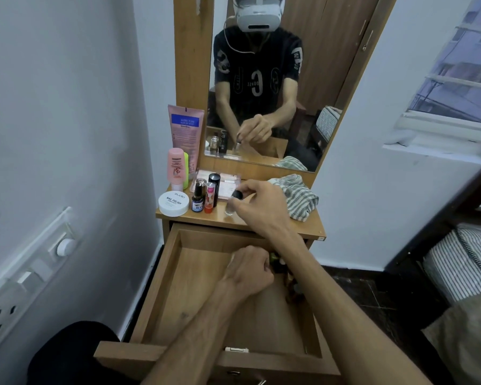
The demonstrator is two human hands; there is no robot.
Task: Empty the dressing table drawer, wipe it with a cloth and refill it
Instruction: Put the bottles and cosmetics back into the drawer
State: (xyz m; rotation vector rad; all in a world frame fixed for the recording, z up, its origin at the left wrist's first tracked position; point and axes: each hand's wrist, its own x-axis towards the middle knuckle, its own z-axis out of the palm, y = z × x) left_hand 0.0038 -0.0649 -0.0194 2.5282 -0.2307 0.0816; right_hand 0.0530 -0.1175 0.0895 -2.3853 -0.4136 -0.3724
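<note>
The wooden drawer (161,287) of the dressing table stands pulled out, its floor mostly bare. My left hand (250,269) is down inside it at the back right, fingers curled around small dark bottles (279,263) that it partly hides. Over the tabletop (311,229), my right hand (261,207) pinches the black cap of a small clear bottle (230,208) whose base rests on the wood. A striped green-and-white cloth (300,198) lies crumpled at the tabletop's right.
On the tabletop's left stand a white nail polish remover tub (174,203), a dark small bottle (197,200), a red lipstick (210,197), a black tube (214,182), pink bottles (175,168), a pink tube (185,129) and a flat pink palette (228,187). Mirror (261,107) behind; wall left, bed (461,262) right.
</note>
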